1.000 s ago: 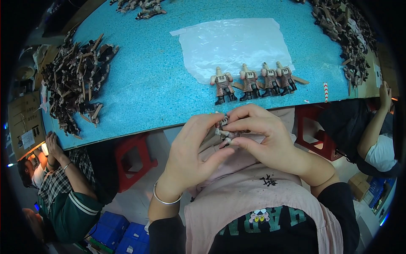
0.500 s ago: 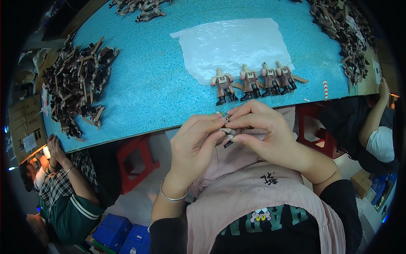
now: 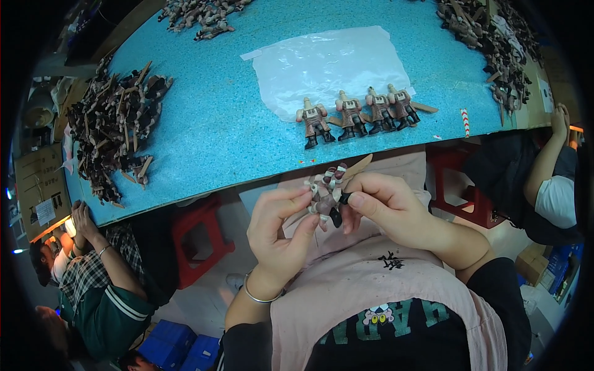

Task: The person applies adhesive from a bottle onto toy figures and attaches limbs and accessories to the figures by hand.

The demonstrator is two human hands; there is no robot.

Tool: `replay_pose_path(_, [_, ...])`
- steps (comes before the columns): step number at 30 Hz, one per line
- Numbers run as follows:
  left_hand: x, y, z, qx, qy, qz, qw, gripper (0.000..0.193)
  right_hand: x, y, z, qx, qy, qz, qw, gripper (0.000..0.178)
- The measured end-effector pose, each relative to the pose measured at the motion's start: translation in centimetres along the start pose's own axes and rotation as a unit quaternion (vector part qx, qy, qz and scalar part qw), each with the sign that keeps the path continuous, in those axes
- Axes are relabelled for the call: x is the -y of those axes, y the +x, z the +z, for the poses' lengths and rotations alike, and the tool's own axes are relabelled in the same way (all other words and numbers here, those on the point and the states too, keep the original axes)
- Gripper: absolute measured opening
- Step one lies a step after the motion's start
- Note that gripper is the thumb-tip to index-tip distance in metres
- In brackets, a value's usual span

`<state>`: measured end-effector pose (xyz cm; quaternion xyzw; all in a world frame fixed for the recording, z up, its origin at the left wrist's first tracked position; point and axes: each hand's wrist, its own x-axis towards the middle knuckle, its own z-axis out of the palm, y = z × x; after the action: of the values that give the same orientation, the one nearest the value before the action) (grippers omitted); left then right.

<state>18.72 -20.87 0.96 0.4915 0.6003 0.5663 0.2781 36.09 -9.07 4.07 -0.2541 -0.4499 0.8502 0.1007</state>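
Observation:
Between my two hands, just off the table's near edge, is a small painted figurine with pale, brownish and black parts. My left hand pinches it from one side with thumb and fingers. My right hand grips it by the black parts at the other side. A flat brown, blade-like piece juts up beside the right fingers; whether it is joined to the figurine I cannot tell. On the table ahead, several headless-looking figurines lie in a row, brown-clad with black boots, along the plastic sheet's near edge.
The clear plastic sheet lies on the blue table. Heaps of figurine parts sit at the left, far side and right. Red stools stand below the edge. Other people sit left and right.
The figurine has been turned over between my hands and shows more now, with the flat brown piece sticking up. My hands are a little further apart.

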Motion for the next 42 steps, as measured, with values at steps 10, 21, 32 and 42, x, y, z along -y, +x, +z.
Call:
replay_pose_path(10, [-1.1,1.5,0.4,0.117,-0.363,-0.226,0.896,0.02,-0.4,-0.6,-0.4,0.042,-0.152,-0.053,0.986,0.028])
replay_pose_path(21, [-0.9,0.7,1.5,0.162,-0.303,-0.143,0.928,0.03,0.6,-0.1,-1.0,0.033,-0.349,-0.195,0.916,0.017])
replay_pose_path(32, [-1.8,0.5,2.1,0.049,-0.193,-0.11,0.974,0.052,-0.9,0.0,-0.2,-0.032,-0.288,-0.217,0.932,0.037])
replay_pose_path(42, [-1.2,1.9,0.6,0.194,-0.156,-0.098,0.964,0.045,-0.7,-0.6,-0.1,-0.041,-0.287,-0.218,0.932,0.063])
